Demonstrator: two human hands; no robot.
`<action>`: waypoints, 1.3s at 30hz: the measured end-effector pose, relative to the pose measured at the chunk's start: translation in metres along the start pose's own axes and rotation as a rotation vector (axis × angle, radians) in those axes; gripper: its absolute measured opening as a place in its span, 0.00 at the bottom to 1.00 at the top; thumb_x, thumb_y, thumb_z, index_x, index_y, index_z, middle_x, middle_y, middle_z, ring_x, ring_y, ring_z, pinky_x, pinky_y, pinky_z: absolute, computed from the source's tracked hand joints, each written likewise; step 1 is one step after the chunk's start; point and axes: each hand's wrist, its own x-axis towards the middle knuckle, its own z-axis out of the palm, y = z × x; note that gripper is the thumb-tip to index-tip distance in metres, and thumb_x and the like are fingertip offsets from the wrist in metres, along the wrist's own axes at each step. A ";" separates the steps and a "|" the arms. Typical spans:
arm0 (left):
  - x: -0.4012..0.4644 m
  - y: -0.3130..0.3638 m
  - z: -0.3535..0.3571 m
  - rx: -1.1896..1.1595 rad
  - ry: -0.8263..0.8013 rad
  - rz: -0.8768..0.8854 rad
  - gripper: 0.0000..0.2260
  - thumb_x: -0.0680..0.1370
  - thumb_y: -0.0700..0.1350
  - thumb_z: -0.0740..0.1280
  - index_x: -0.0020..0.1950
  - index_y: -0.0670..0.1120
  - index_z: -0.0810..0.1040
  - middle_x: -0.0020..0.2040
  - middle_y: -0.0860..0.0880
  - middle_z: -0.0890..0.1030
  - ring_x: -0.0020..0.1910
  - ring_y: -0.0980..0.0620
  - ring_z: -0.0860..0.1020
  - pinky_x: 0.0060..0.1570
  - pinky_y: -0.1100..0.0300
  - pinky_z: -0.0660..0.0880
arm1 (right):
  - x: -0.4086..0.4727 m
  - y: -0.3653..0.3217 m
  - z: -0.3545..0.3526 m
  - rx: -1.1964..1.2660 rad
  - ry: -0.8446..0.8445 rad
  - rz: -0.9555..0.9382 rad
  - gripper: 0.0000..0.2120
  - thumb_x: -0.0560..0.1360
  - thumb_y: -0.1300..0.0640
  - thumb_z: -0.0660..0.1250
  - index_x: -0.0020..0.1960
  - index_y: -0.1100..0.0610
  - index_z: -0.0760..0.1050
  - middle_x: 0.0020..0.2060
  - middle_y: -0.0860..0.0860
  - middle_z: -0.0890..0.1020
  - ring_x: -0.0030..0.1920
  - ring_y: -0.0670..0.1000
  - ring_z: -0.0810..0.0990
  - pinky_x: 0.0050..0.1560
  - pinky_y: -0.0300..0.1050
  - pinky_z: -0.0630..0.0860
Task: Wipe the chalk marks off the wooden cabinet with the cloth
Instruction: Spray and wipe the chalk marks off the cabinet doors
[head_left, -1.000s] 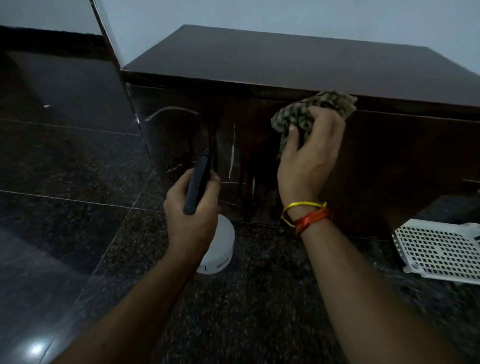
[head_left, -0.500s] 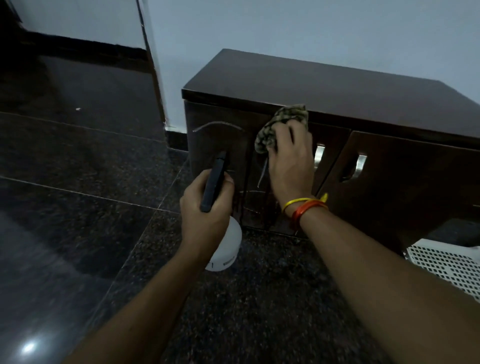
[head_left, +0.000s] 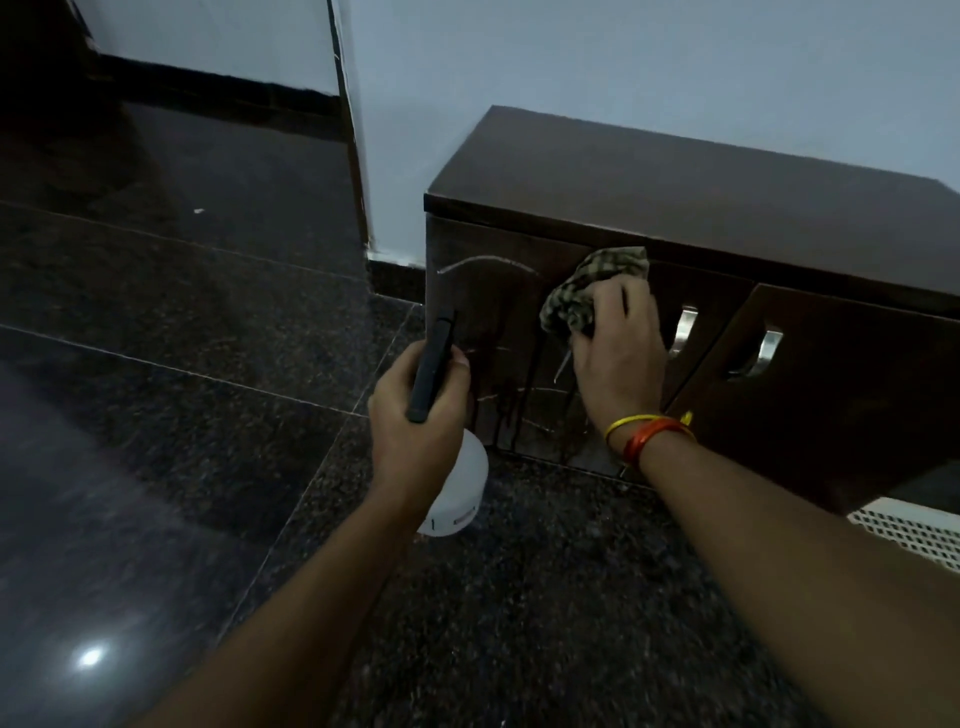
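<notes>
A low dark wooden cabinet (head_left: 701, 208) stands against the pale wall. Its left door carries white chalk marks (head_left: 483, 262), an arc near the top and fainter lines lower down, with wet drips running over them. My right hand (head_left: 618, 358) presses a crumpled checked cloth (head_left: 592, 286) flat against that door, near its upper right part. My left hand (head_left: 415, 410) grips a white spray bottle (head_left: 462, 493) by its black trigger head, held just in front of the door's lower left.
Two metal handles (head_left: 685, 325) sit on the cabinet doors to the right of the cloth. A white perforated tray (head_left: 914, 535) lies on the dark polished stone floor (head_left: 182, 415) at the right edge. A dark door frame edge (head_left: 353, 156) rises left of the cabinet.
The view has pulled back and swung left, so the cabinet sits further right. My right hand and cloth moved leftward and down along the door front. The bottle hand kept its hold.
</notes>
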 end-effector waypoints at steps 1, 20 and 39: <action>0.002 -0.004 0.001 0.007 0.000 -0.001 0.10 0.82 0.43 0.64 0.47 0.37 0.76 0.35 0.37 0.70 0.36 0.32 0.71 0.34 0.44 0.73 | -0.003 -0.003 0.004 0.025 0.032 0.020 0.15 0.66 0.67 0.70 0.51 0.61 0.73 0.54 0.60 0.75 0.54 0.62 0.74 0.50 0.52 0.74; 0.058 -0.002 -0.020 0.165 -0.069 0.043 0.07 0.81 0.42 0.64 0.45 0.41 0.78 0.44 0.30 0.76 0.32 0.36 0.73 0.32 0.53 0.72 | -0.006 -0.003 0.021 0.235 0.171 0.135 0.17 0.69 0.65 0.70 0.57 0.59 0.72 0.57 0.60 0.73 0.59 0.59 0.73 0.58 0.53 0.75; 0.059 -0.026 -0.026 0.029 -0.049 0.008 0.11 0.81 0.41 0.64 0.44 0.35 0.74 0.30 0.43 0.67 0.29 0.48 0.65 0.27 0.60 0.64 | -0.009 -0.051 0.056 0.095 0.177 0.197 0.15 0.69 0.63 0.69 0.54 0.58 0.72 0.56 0.59 0.74 0.53 0.61 0.73 0.52 0.52 0.72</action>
